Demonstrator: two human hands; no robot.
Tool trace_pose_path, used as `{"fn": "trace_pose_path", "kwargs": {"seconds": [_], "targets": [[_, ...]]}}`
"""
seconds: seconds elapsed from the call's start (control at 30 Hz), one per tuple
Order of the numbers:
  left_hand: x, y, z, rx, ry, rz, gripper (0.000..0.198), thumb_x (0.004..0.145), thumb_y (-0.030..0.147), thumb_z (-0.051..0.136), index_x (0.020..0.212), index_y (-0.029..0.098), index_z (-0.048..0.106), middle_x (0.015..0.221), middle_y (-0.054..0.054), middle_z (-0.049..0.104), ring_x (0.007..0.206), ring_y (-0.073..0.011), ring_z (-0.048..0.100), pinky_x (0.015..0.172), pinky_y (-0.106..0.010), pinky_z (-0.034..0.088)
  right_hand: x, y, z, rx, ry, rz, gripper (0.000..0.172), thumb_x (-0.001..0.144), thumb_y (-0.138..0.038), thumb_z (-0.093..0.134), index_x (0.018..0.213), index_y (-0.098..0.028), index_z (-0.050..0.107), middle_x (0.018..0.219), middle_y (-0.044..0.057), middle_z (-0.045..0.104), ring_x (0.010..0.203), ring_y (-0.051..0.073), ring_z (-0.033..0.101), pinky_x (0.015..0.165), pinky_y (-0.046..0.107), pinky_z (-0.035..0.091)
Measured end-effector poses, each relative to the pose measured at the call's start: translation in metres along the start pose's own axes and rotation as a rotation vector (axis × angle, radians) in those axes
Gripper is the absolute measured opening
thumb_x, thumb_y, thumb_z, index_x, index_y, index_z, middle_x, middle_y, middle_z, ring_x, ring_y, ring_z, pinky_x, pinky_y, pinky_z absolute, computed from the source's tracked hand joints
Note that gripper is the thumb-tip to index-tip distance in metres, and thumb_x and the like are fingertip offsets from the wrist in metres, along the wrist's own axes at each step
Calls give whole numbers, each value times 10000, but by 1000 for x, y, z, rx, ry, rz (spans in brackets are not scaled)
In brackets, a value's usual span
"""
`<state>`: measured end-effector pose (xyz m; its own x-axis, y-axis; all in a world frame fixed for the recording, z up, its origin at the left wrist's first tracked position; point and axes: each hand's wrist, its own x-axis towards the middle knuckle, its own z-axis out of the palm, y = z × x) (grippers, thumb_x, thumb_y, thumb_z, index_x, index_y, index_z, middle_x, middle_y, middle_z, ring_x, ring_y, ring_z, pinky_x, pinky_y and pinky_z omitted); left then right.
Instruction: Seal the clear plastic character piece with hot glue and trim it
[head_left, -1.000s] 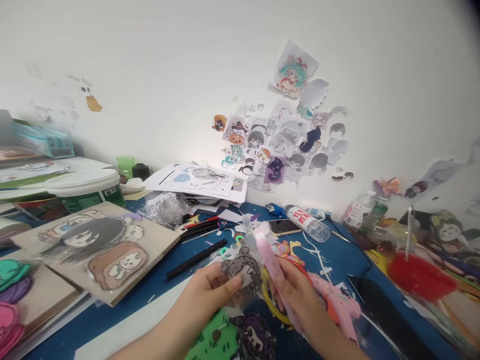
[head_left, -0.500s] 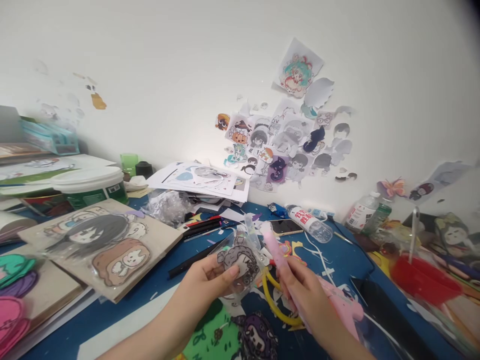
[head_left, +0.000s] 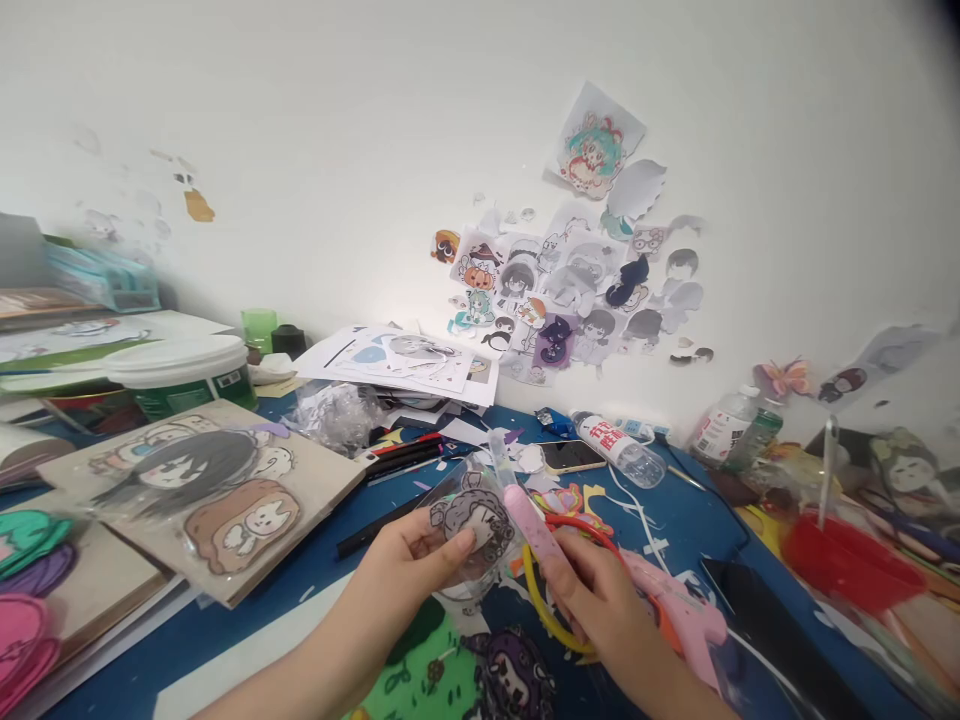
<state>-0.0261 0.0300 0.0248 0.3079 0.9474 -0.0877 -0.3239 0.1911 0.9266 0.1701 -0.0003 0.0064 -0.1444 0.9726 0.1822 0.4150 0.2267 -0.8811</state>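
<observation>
A cartoon cutout [head_left: 472, 517] in a clear sleeve sits at frame centre above a cluttered blue table [head_left: 679, 520], pinched between thumb and fingers of the left hand [head_left: 411, 570]. At its 3 o'clock, the right hand [head_left: 600, 610] has its fingers wrapped around a pink tool [head_left: 534, 528] whose tip touches the cutout's edge; a pink glue gun [head_left: 679, 610] lies just beside that wrist. Yellow and red rings [head_left: 559, 590] lie under the hands.

The sleeve looks slippery and is gripped at one corner only, so pressure from the tool could likely twist it loose or crease the figure.

At 9 o'clock a board [head_left: 217, 495] carries larger character pieces. At 10 o'clock stands a lidded green tub [head_left: 180, 375], contents hidden. At 1 o'clock a bottle [head_left: 619, 447] lies on its side beside a phone [head_left: 570, 455]. At 3 o'clock a red bowl [head_left: 847, 565] holds an upright metal utensil; what else is in it cannot be told.
</observation>
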Motion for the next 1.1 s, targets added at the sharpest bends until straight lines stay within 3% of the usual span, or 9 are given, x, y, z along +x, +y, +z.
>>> {"fn": "trace_pose_path", "kwargs": {"seconds": [0.13, 0.27, 0.37, 0.47, 0.67, 0.83, 1.0, 1.1], "targets": [[0, 0, -1, 62, -2, 11, 394, 561, 435, 799, 832, 160, 719, 713, -41, 732, 687, -190, 652, 727, -308, 539, -1, -3, -2, -57, 61, -36, 393, 855, -512, 471, 638, -186, 434, 574, -37, 379, 544, 102, 350, 497, 237, 256], [-1, 3, -1, 54, -30, 19, 369, 578, 433, 791, 815, 163, 707, 735, -43, 732, 711, -199, 655, 729, -307, 536, -2, -1, 2, 349, -54, 94, 401, 843, -567, 457, 711, -188, 472, 494, -74, 356, 381, 57, 267, 382, 209, 189], [1, 5, -2, 27, -25, 33, 413, 593, 430, 783, 901, 170, 692, 804, -54, 736, 744, -213, 659, 745, -326, 534, -1, -3, 0, 517, 38, 96, 449, 819, -612, 457, 705, -179, 475, 555, -52, 419, 416, 53, 313, 409, 198, 245], [4, 3, -4, 38, -9, 41, 452, 598, 437, 777, 948, 167, 679, 821, -59, 734, 754, -220, 658, 762, -339, 524, 1, -4, -2, 418, 94, 73, 445, 825, -599, 467, 685, -177, 468, 589, -46, 425, 446, 55, 338, 442, 201, 278], [10, -9, -11, 139, -140, 41, 354, 664, 437, 732, 841, 140, 656, 721, -49, 700, 693, -198, 633, 731, -324, 501, 3, 8, 5, 211, -28, 60, 427, 836, -597, 443, 736, -185, 493, 517, -67, 353, 391, 69, 322, 379, 212, 228], [12, -12, -13, 196, -152, 39, 388, 669, 471, 716, 861, 143, 637, 701, -34, 688, 682, -184, 620, 701, -294, 489, 2, 8, 4, 97, 22, 41, 434, 832, -589, 458, 675, -185, 467, 516, -61, 348, 400, 66, 316, 373, 216, 207], [8, -2, -8, 218, -151, 54, 394, 654, 487, 719, 840, 150, 634, 701, -23, 687, 665, -167, 609, 660, -257, 476, 1, 2, 4, 325, -23, 111, 435, 822, -611, 454, 706, -192, 453, 499, -74, 366, 367, 53, 286, 371, 204, 201], [6, -1, -6, 213, -151, 51, 397, 638, 499, 724, 812, 152, 641, 660, -8, 682, 623, -148, 599, 627, -234, 460, -1, -1, 6, 405, 41, 78, 441, 817, -618, 457, 724, -187, 452, 570, -57, 415, 407, 51, 307, 407, 203, 216]]}}
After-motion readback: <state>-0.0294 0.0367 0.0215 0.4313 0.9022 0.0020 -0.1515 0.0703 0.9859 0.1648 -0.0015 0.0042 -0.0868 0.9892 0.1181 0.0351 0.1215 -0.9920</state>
